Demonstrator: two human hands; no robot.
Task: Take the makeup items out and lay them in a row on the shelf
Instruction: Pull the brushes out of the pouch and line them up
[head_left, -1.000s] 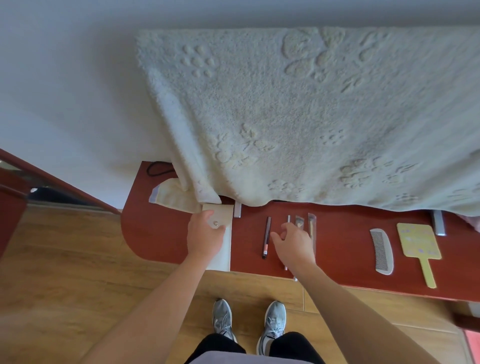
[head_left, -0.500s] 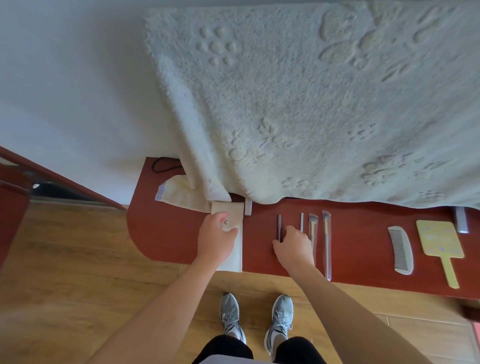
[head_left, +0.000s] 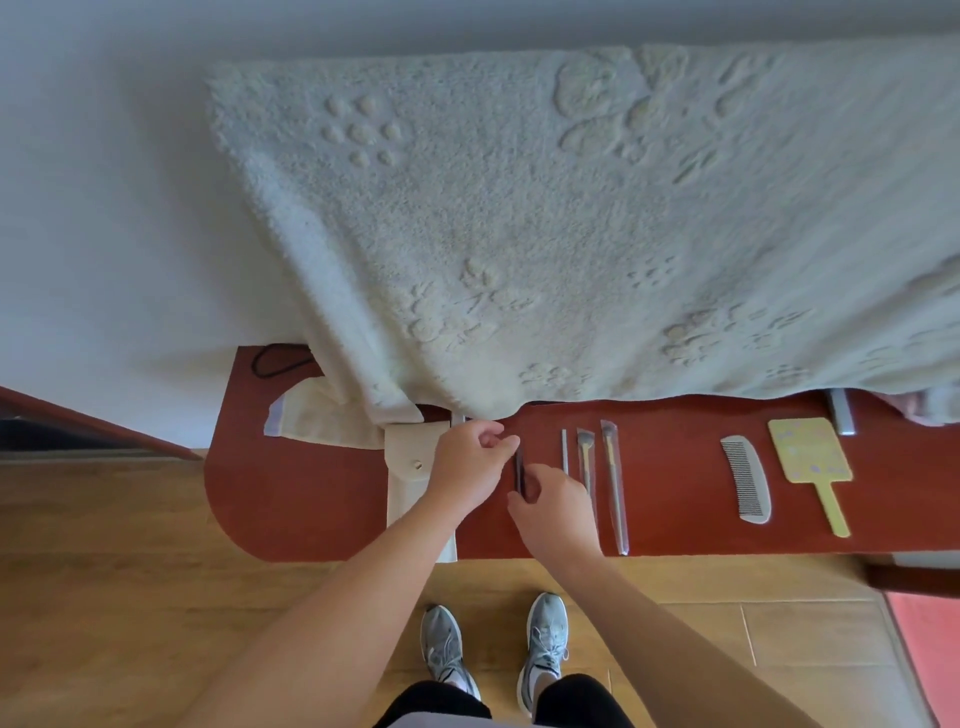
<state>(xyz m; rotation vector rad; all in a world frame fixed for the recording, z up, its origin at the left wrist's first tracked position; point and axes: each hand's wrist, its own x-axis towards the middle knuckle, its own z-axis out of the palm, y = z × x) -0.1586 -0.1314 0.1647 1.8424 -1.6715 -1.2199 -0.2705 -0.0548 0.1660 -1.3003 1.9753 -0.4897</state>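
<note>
Start from the cream pouch (head_left: 410, 467), which lies flat on the red-brown shelf (head_left: 311, 493) with its near end over the front edge. Your left hand (head_left: 470, 462) lies over the pouch's right edge. Its fingers are curled and the thumb tip is at the far end of the dark pencil (head_left: 518, 467), but I cannot tell whether it really pinches there.

The pencil is slim and nearly black. It lies on the shelf just right of the pouch, pointing away from you. Your right hand (head_left: 553, 512), a little further right of the pouch, pinches the pencil's near end between thumb and fingertips.

The step looks like squaring the pencil into the row. Turn it by the ends until it runs parallel to the pouch's long edge. Bring its far tip level with the items further right of the pouch, then lift both hands straight up so it does not roll. Leave a gap on each side to match the rest of the row.

Next right of the pouch come a thin silver stick (head_left: 564, 451) and two makeup brushes (head_left: 586, 457) in clear sleeves. Well to the right of the pouch lie a white comb (head_left: 746, 480) and a yellow hand mirror (head_left: 810, 457).
</note>
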